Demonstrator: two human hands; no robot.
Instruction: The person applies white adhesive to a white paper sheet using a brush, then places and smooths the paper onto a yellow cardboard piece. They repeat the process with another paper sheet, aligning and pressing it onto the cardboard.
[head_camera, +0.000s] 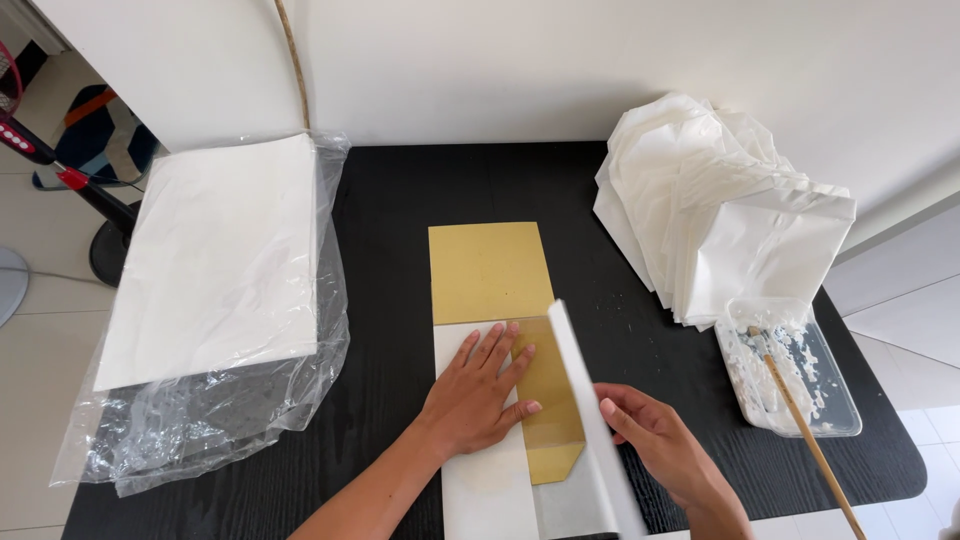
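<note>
Your left hand (478, 392) lies flat, fingers spread and grip wide, pressing down on the white sheet (480, 480) at the front middle of the black bench (400, 200). Its fingertips reach onto the tan card (487, 270) that sits on the sheet and runs away from you toward the wall.

Your right hand (660, 445) pinches the sheet's right edge, grip narrow on the paper, and lifts it into a raised flap (585, 400) that stands up over the card's right side. Where the flap crosses the card, the tan shows through it. The card's near corner is cut at a slant and pokes out below your left hand.

On your left, a stack of white paper (220, 260) rests on a clear plastic bag (200, 420), which hangs a little past the bench edge. On your right, against the wall, a pile of folded white bags (720, 210) leans in a fan. Just in front of that pile stands a clear tray (835, 400) smeared with white paste, with a wooden stick (810, 440) resting in it, its handle pointing toward you. Small white specks dot the bench between card and pile.
</note>
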